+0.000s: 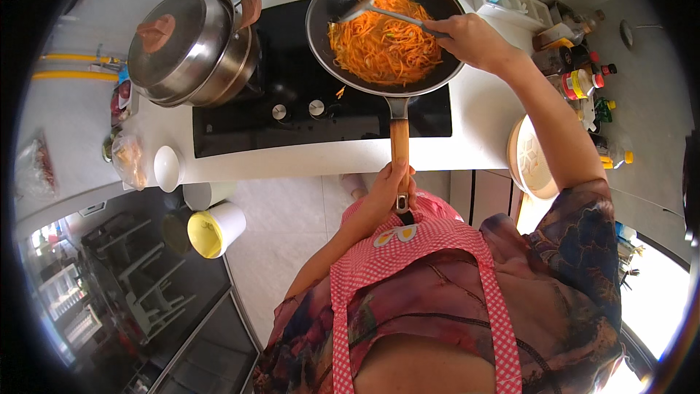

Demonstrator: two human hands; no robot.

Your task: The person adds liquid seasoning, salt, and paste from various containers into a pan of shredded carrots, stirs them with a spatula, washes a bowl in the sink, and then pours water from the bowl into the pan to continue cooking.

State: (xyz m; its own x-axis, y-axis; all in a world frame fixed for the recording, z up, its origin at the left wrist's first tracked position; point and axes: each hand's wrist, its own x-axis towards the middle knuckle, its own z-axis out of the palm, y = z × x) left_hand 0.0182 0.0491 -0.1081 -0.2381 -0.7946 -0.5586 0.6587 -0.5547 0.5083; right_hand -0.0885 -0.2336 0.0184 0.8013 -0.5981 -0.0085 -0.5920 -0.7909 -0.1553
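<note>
My left hand point(389, 189) is closed around the wooden handle point(400, 139) of a dark frying pan point(321, 38). Shredded carrots point(391, 54) in some orange liquid lie in the pan, which sits over the right side of a black glass cooktop point(295, 76). With my right hand point(473, 41) I grip a grey spatula point(399, 15) from above the pan's right rim. Its head rests at the upper left of the carrots; whether it touches the pan's bottom is hidden.
A lidded steel pot point(183, 49) stands on the cooktop's left side. Near the counter's front left edge is a white bowl point(168, 168). Several bottles point(579, 85) and a round woven basket point(533, 156) are at the right. Below stands a yellow-lined bin point(219, 230).
</note>
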